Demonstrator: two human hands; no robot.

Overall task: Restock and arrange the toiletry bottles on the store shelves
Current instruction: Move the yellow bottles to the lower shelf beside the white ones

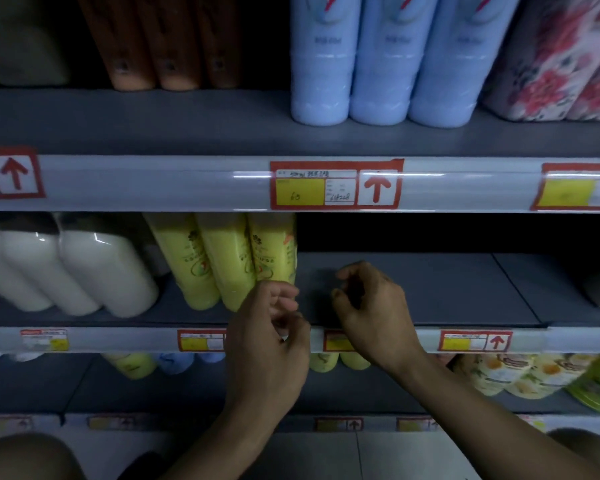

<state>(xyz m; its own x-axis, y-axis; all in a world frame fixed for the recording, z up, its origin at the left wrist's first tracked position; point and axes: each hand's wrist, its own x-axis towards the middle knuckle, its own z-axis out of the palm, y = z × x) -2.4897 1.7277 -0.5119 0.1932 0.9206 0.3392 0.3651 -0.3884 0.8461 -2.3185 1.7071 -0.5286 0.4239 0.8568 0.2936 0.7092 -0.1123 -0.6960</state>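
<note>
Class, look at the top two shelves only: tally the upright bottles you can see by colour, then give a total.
Blue bottles: 3
Brown bottles: 3
Yellow bottles: 3
White bottles: 3
Total: 12

Three yellow bottles stood upright, side by side, touching, on the middle shelf, left of its bare section.

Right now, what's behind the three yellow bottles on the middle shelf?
Behind the yellow bottles only darkness shows; the shelf rail above hides their tops, so a second row can't be confirmed. Right of them, bare middle shelf runs back.
</note>
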